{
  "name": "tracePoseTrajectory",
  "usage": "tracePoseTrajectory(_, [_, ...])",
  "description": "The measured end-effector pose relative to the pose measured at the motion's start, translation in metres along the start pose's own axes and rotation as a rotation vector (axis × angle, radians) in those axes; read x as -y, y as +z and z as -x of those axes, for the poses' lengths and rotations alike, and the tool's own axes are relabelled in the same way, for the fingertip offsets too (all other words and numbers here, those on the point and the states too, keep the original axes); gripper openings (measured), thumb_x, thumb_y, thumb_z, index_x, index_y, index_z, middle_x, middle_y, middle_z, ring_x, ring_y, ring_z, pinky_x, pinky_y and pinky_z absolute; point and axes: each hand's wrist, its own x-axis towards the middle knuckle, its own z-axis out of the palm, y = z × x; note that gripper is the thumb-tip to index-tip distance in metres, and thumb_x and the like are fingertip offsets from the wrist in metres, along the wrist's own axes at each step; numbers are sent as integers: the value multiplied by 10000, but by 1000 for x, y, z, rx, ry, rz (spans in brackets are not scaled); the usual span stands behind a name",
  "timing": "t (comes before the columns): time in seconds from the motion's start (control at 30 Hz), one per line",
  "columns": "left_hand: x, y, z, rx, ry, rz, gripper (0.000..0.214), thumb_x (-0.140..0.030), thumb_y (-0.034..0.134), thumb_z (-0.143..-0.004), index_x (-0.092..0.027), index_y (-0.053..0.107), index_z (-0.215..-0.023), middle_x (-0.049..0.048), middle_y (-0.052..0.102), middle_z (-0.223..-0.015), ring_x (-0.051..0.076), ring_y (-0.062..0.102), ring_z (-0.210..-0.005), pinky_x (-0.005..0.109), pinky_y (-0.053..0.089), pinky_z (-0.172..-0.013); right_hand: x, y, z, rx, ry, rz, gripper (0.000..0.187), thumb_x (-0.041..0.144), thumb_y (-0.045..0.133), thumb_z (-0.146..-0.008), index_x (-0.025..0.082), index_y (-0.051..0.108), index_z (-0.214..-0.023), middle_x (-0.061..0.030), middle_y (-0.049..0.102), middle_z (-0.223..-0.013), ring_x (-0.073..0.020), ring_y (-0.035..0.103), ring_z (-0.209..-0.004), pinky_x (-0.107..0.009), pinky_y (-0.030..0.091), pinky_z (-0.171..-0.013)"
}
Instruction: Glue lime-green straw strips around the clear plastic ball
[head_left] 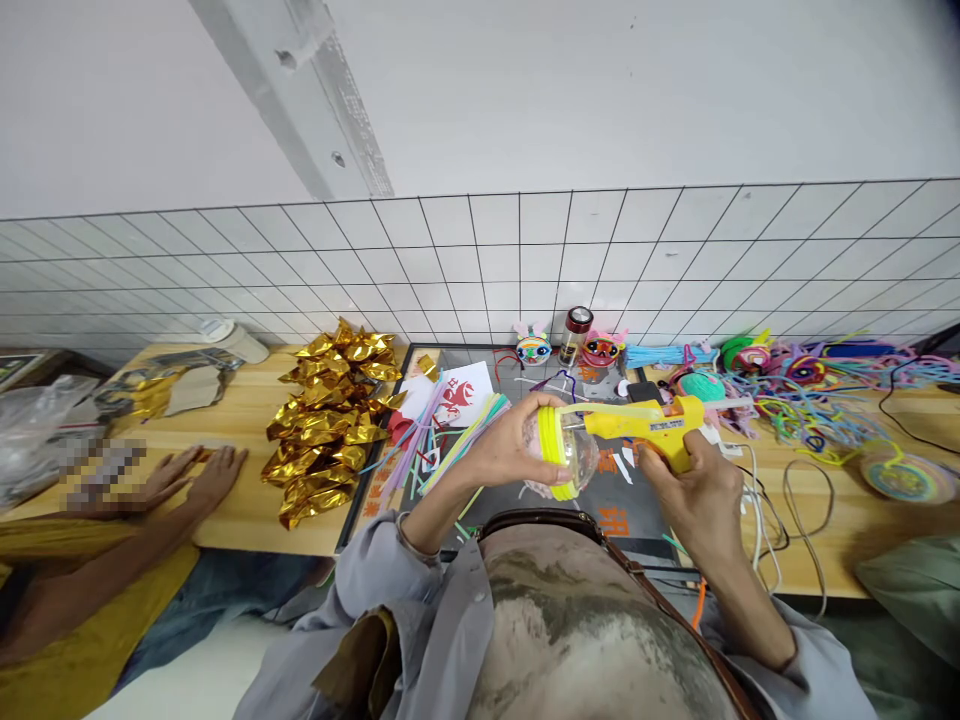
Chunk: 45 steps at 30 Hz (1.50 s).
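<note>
A clear globe, bound by a yellow ring of pipe cleaner, is held above the near edge of the tabletop by the left hand, whose grip is closed around its left side. A glue gun is clasped by the right hand, the grip wrapped fully round the handle. The gun's long axis is laid level, left to right, and its nozzle is pointed at the globe's right side, just beside the ring; whether contact is made cannot be told. Open room is seen over the dark mat beneath. A gold foil heap is seen well apart to the left, cables near on the right, and another person's hand is laid flat towards the left near edge.
</note>
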Motion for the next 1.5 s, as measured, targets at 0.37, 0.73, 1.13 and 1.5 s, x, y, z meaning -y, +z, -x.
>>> tracePoseTrajectory(0.37, [3, 2, 2, 33, -26, 47, 821, -418, 942, -538, -208, 560, -1234, 44, 626, -1072, 220, 586, -955, 316, 480, -834, -3, 1, 1, -6, 23, -8, 380, 432, 597, -804, 280, 298, -625, 104, 262, -508, -93, 246, -473, -267, 220, -486])
tracePoseTrajectory(0.73, [3, 1, 1, 10, -31, 28, 839, -426, 955, -523, -207, 570, -1235, 50, 641, -1092, 227, 602, -974, 323, 485, -865, 0, -1, 0, 3, 2, -15, 371, 417, 588, -803, 282, 300, -612, 98, 288, -497, -92, 268, -455, -267, 215, -470])
tracePoseTrajectory(1.13, [1, 1, 1, -10, -18, 15, 793, -431, 927, -537, -199, 550, -1194, 57, 618, -1099, 243, 580, -1004, 342, 462, -882, -4, -1, 2, 4, -1, 2, 373, 431, 584, -807, 280, 301, -617, 101, 268, -500, -92, 250, -471, -258, 227, -482])
tracePoseTrajectory(1.5, [3, 2, 1, -6, -3, 21, 769, -421, 939, -539, -202, 581, -1183, 62, 642, -1105, 243, 605, -995, 349, 484, -894, -2, -1, 0, 2, -25, -8, 378, 423, 582, -820, 281, 297, -617, 100, 283, -495, -92, 258, -458, -260, 218, -470])
